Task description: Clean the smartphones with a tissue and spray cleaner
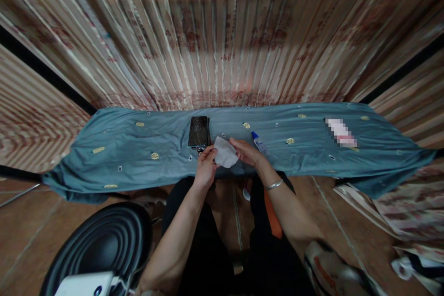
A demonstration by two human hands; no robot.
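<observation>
A small white tissue-like sheet [226,152] is stretched between my two hands, above the near edge of the cloth-covered table. My left hand [207,166] pinches its left side, and my right hand [245,151] grips its right side with the fingers partly behind it. Just beyond my left hand lies a dark, glossy phone-like device [198,131], with a small metallic item [200,150] at its near edge, too small to make out. To the right of my right hand, a clear bottle with a blue cap [258,142] lies on the cloth, partly hidden by my wrist.
A teal patterned cloth [132,162] covers the long narrow table. A blurred pink-and-white item [340,132] lies toward its right end. Striped curtains [222,46] hang behind. At lower left stands a black ridged round stool [104,240] bearing a white device [85,285] with a cable.
</observation>
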